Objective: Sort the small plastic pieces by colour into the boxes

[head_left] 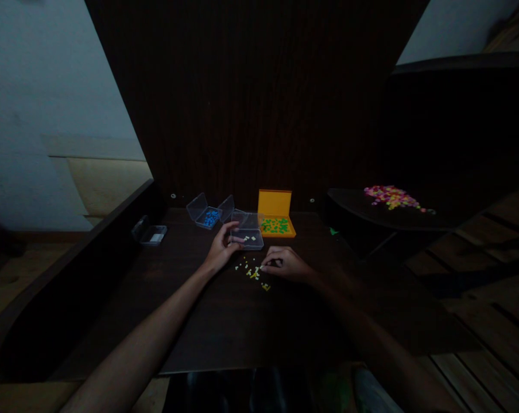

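My left hand (222, 248) grips the near left edge of a small clear plastic box (248, 236) that holds a few pale beads. My right hand (284, 265) rests on the dark table (225, 321), its fingers pinched together at a scatter of small yellow and white beads (253, 272). What the pinch holds is too small to make out. Both hands lie close together near the table's middle.
A clear open box with blue beads (208, 216) and an orange open box with green beads (275, 221) stand behind the hands. Another clear box (150, 232) sits at the far left. A pile of pink and yellow beads (392, 197) lies on a dark surface to the right.
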The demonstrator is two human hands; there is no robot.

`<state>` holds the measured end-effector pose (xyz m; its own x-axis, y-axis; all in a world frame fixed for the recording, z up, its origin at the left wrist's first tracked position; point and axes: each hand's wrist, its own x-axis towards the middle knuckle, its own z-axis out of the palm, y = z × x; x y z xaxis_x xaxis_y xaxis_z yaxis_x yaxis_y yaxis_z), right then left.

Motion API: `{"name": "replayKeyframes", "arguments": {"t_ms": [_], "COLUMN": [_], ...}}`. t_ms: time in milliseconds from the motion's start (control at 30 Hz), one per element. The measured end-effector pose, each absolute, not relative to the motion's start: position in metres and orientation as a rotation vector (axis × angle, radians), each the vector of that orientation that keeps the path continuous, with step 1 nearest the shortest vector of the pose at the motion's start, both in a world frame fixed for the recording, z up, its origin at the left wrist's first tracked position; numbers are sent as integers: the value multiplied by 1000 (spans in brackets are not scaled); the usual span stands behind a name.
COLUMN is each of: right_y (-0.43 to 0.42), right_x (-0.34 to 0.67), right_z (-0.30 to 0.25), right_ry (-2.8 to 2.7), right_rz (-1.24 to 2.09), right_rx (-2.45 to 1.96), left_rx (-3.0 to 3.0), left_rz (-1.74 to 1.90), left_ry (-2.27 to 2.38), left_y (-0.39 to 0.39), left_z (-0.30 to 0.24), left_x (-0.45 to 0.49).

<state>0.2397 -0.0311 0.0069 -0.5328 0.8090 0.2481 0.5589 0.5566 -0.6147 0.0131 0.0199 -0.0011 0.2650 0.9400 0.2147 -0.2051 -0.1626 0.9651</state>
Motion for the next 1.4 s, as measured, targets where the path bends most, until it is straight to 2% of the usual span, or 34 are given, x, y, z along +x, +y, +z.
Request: {"name": "replayKeyframes", "arguments": {"t_ms": [200,500,967,1400], "right_y": [-32,-31,-30,-32], "right_x": [237,242,258,260], "right_z": [9,17,27,32], "right_ry": [-2239,-1788,-1984,-2014], "right_rz": [679,616,604,646], "right_rx": [-1113,-1314,-1320,-1306], "left_rx": [1356,1396,1393,1399], "left_rz": [1209,1126,977,1001], "left_ry": [747,642,543,554], "left_y": [19,4,-21,-18], "left_z": [-1,3,9,8], "left_x": [14,26,42,42]}}
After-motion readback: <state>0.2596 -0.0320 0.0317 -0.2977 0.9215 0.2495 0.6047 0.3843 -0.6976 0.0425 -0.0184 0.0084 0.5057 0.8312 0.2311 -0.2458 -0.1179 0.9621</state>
